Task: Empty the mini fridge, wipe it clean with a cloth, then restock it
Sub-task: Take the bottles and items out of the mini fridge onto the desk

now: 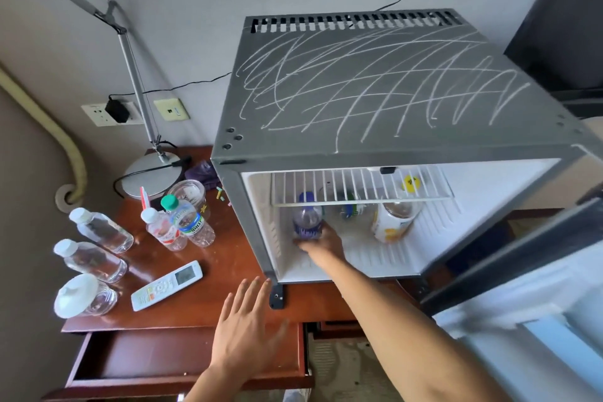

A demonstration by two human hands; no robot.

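The grey mini fridge (pixel 375 91) stands on a wooden table (pixel 202 307) with its door (pixel 528 274) swung open to the right. My right hand (pixel 321 240) reaches into the lower left of the fridge and grips a clear bottle with a purple cap and label (pixel 306 219). Further in stand a green-labelled bottle (pixel 350 207) and an orange juice bottle (pixel 393 225), under a white wire shelf (pixel 359 189). My left hand (pixel 248 333) hovers open above the table's front edge. A purple cloth (pixel 202 171) lies behind the cups.
Left of the fridge on the table stand three clear bottles (pixel 104 230), two small water bottles (pixel 191 222), a plastic cup (pixel 189 191), a white remote (pixel 167 284) and a desk lamp base (pixel 151 173). A drawer (pixel 182 359) hangs open below the table.
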